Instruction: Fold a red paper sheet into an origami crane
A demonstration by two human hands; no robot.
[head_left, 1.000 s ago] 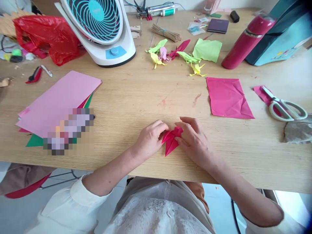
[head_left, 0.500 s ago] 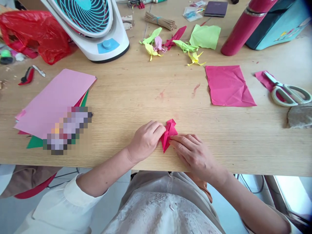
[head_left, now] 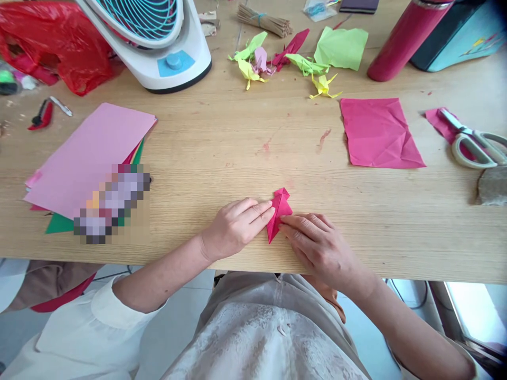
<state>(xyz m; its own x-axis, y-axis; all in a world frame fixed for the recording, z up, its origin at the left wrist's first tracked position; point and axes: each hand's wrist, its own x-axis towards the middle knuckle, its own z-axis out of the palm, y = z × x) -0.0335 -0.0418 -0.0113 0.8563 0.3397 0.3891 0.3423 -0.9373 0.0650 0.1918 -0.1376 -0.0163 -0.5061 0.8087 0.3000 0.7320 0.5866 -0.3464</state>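
Inspecting through the head view from my remote post, I find the folded pink paper (head_left: 281, 207) on the table (head_left: 222, 153), near its front edge and between both hands. Left hand (head_left: 236, 226): fingers together and nearly straight, tips laid on the paper's left side; thumb hidden, so I cannot tell whether it pinches. Right hand (head_left: 319, 244): fingers together, partly bent, tips at the paper's lower right edge; I cannot confirm a grip there either. Handling, in my judgement: very light, stiffer where layered, apt to slide unless pressed, easily torn at the narrow points. Recommended hold: flat fingertips over the layered middle, light pressure, clear of the pointed near tip. Creased pink sheet (head_left: 376, 132), well apart to the right, suggests that such paper marks readily.
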